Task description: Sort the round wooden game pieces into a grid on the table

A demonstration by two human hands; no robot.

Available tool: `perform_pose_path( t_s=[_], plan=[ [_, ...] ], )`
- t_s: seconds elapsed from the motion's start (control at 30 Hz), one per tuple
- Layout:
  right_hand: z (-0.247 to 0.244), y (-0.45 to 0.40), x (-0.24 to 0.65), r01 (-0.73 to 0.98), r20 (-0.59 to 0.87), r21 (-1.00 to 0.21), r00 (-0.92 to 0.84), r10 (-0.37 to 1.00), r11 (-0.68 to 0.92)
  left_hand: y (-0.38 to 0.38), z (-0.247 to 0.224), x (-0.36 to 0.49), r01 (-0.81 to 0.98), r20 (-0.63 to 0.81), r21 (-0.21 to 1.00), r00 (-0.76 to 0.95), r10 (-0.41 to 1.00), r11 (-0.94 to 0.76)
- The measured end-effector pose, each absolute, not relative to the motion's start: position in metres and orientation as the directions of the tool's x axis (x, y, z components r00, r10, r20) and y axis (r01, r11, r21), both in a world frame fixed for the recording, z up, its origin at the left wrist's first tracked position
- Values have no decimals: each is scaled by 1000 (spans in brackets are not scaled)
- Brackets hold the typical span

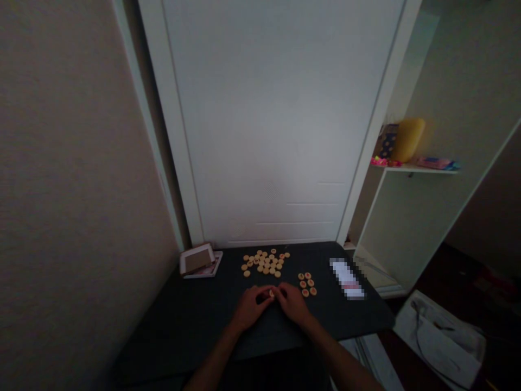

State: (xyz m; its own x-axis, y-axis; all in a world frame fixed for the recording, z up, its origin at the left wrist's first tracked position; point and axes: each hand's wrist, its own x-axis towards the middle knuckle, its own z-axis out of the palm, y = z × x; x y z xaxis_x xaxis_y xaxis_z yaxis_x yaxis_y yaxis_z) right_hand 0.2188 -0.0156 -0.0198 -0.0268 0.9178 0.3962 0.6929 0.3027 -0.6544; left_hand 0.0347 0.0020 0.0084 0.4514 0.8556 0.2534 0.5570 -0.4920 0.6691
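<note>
Near the middle of the dark table, my left hand point(249, 308) and my right hand point(292, 305) meet at the fingertips. Both are closed in a pinch around a small pale round chess piece point(271, 293), partly covered by the fingers. Beyond them lies a loose pile of round wooden chess pieces point(266, 263), mostly showing plain pale faces. To the right of my right hand, several chess pieces with dark or reddish marks point(308, 283) are set out in two columns, apart from the pile.
An open shallow box point(198, 262) sits at the table's point(195, 309) back left corner. A blurred-out white rectangular item point(347, 278) lies near the right edge. A white door panel point(268, 136) stands behind the table. Shelving point(419, 169) and a white object point(442, 336) are to the right.
</note>
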Motion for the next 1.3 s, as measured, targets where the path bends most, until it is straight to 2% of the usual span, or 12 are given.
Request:
perform_pose_path(
  t_s=[0.43, 0.67, 0.87, 1.07, 1.2, 1.3],
  plan=[
    [-21, -15, 216, 677, 405, -669, -14, 914, 307, 5, 6, 34, 551, 257, 682, 434, 863, -480],
    [-9, -24, 213, 501, 370, -806, 10, 929, 316, 3, 9, 32, 540, 260, 683, 450, 854, -492],
    [-4, -25, 211, 411, 354, -856, 24, 935, 314, 5, 6, 32, 551, 253, 679, 443, 860, -484],
    [-4, -33, 213, 476, 434, -807, 74, 898, 350, 5, 4, 32, 545, 258, 682, 444, 858, -487],
    [-7, -45, 218, 526, 476, -745, -12, 879, 411, 3, 7, 32, 547, 261, 681, 439, 860, -486],
    [-11, -52, 222, 580, 456, -714, -39, 889, 392, 1, 7, 32, 553, 265, 678, 432, 862, -485]
  ],
)
